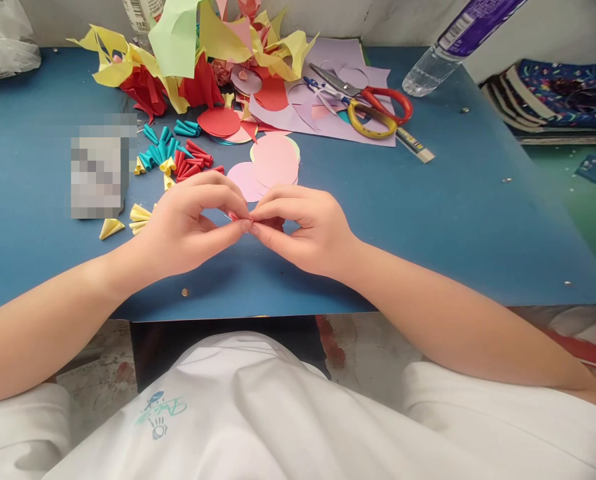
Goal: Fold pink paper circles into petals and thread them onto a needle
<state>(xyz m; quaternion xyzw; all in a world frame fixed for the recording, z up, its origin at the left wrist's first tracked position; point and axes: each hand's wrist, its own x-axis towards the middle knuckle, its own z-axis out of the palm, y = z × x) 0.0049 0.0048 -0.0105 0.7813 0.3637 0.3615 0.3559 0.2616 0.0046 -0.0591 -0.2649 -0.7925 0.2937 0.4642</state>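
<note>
My left hand [193, 223] and my right hand [303, 223] meet fingertip to fingertip above the front part of the blue table [453, 220]. Between them is a small pinkish-red rolled paper piece [234, 216], pinched by thumb and forefinger on both sides. A thin pale line shows at its left end; fingers cover most of the piece. Just beyond my hands lie pink paper circles [277, 160] and a lilac circle [243, 180]. Near my left hand are small rolled paper cones: teal ones [158, 148], red ones [194, 159] and yellow ones [111, 229].
Crumpled paper scraps [178, 47] pile up at the back. Red-and-yellow-handled scissors [373, 110] rest on lilac cut-out paper [323, 123], beside a cutter blade or knife end [415, 145]. A bottle [431, 70] stands at back right. A blurred-out object [97, 173] lies at left.
</note>
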